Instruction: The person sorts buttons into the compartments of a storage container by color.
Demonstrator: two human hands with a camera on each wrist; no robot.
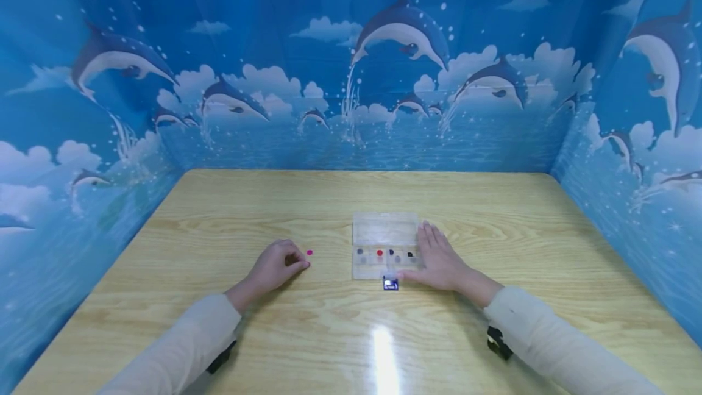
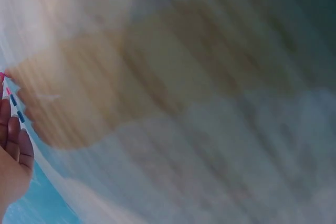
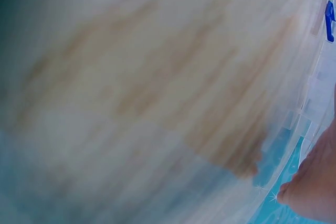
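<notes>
A clear plastic case (image 1: 362, 272) lies on the table with its lid (image 1: 386, 228) laid back. Its compartments hold several small round pieces, one of them a red piece (image 1: 379, 253). Along the case's right side rests my right hand (image 1: 440, 261), fingers straight, thumb at the front edge. My left hand (image 1: 276, 266) is left of the case, thumb and forefinger pinching a tiny pink piece (image 2: 2, 76) that barely shows. Beyond those fingertips, a magenta piece (image 1: 309, 252) lies on the wood. A small blue part (image 1: 390, 283) sits at the case's front edge.
The wood-grain table (image 1: 263, 206) carries the case near its middle. A dolphin-print curtain (image 1: 307, 78) closes in the back and both sides. Glare shows on the table in front of the case.
</notes>
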